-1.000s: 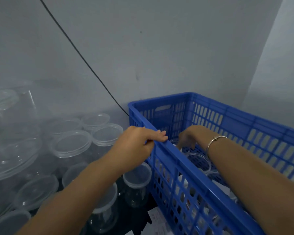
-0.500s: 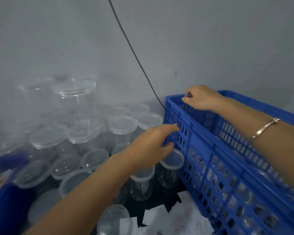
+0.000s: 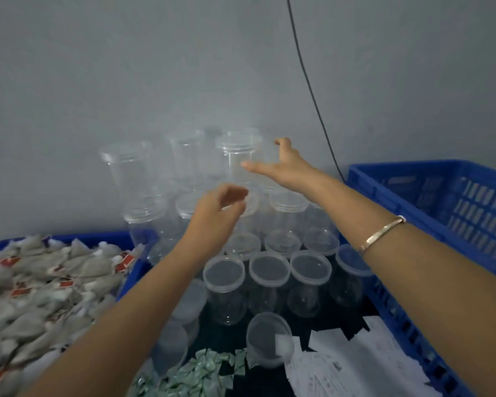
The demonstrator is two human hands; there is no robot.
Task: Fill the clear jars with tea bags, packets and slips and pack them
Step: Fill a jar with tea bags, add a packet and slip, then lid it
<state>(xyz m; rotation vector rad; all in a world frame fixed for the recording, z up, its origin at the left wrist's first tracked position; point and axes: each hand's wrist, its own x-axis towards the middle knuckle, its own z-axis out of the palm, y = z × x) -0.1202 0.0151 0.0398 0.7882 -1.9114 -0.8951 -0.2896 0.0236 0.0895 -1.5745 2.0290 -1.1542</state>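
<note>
Off the blue crate (image 3: 455, 179) now, right hand (image 3: 281, 167) spreads open at a stacked jar (image 3: 238, 150); left hand (image 3: 215, 213) hangs loosely curled, empty, over lidded jars (image 3: 269, 270).

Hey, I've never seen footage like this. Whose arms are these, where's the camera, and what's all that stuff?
There is no machine: these are a person's two bare arms, filmed by a camera worn on their head, looking forward and down. The right hand, spread open, reaches for the top jar of a stack of clear jars against the wall. The left hand, loosely curled, hovers lower. Neither visibly holds anything. A blue bin of tea bags sits left and a blue crate right. Green packets and white slips lie in front.
</note>
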